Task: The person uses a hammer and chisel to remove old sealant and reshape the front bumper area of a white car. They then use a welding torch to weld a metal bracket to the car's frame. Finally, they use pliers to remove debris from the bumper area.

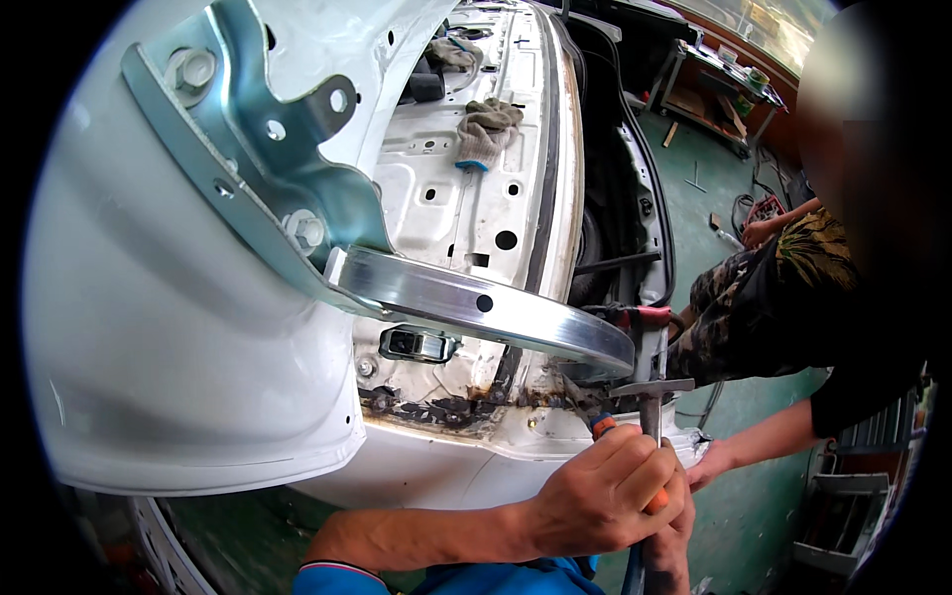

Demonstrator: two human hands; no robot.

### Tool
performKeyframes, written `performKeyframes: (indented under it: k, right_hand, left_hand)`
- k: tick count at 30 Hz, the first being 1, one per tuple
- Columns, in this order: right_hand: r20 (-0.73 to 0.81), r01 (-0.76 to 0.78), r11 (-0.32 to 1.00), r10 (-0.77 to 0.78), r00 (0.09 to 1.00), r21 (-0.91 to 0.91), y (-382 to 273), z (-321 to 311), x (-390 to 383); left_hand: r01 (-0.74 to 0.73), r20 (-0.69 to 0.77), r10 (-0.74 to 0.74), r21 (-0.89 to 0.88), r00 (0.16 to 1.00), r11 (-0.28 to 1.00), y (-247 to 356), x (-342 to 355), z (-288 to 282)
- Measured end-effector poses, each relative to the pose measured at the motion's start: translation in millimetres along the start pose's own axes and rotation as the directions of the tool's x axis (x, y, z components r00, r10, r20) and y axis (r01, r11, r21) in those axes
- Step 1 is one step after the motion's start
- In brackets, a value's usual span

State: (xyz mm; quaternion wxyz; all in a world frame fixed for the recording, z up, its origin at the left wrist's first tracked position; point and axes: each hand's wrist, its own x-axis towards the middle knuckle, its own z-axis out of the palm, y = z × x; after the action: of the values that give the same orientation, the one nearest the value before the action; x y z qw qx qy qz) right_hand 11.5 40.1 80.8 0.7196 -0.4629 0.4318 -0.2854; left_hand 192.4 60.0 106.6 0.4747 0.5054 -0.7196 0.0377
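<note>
My left hand (pixel 600 491) is closed around an orange-handled tool (pixel 603 425), whose narrow grey end points at the seam of the white car body (pixel 426 466). Just behind it, my right hand (pixel 678 521) is partly hidden and wraps the shaft of a hammer (pixel 651 416). The hammer stands upright, its metal head (pixel 652 388) above both hands. The orange tool's tip is hard to make out against the rusty, darkened seam (pixel 476 407). Over this area curves a shiny metal arm (pixel 476 297), attached to a bolted bracket (pixel 263 149) on the raised white panel (pixel 178 327).
A co-worker's hand (pixel 707 466) rests at the body's right end; their other hand (pixel 759 231) is farther back. Work gloves (pixel 488 131) lie on the white sheet metal. A latch (pixel 418 344) sits beneath the arm. A red-handled thing (pixel 650 316) is near the hammer; a cart (pixel 719 84) stands behind.
</note>
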Motion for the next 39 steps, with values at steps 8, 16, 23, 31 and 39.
performKeyframes:
  k: [8, 16, 23, 31, 39]
  right_hand:
    - [-0.029, 0.077, 0.991, -0.081, 0.996, -0.110, 16, -13, 1]
    - [0.106, 0.202, 0.972, -0.190, 0.976, -0.121, 31, -14, -2]
    - [-0.165, 0.185, 0.983, -0.178, 0.970, 0.024, 11, -9, 9]
    - [-0.021, 0.155, 0.982, -0.158, 0.987, -0.106, 10, -2, 3]
    - [0.015, 0.059, 0.996, -0.058, 0.998, -0.063, 5, 3, 2]
  left_hand:
    - [-0.018, 0.009, 0.018, 0.031, 1.000, 0.999, -6, 1, -1]
    - [-0.041, 0.015, 0.040, 0.024, 0.999, 0.999, -4, -2, 0]
    - [-0.018, 0.009, 0.018, -0.003, 1.000, 1.000, -1, -5, 1]
    - [-0.051, 0.008, 0.051, 0.009, 0.999, 0.999, -1, -3, 0]
    - [-0.024, 0.016, 0.024, -0.013, 1.000, 1.000, -4, -3, -2]
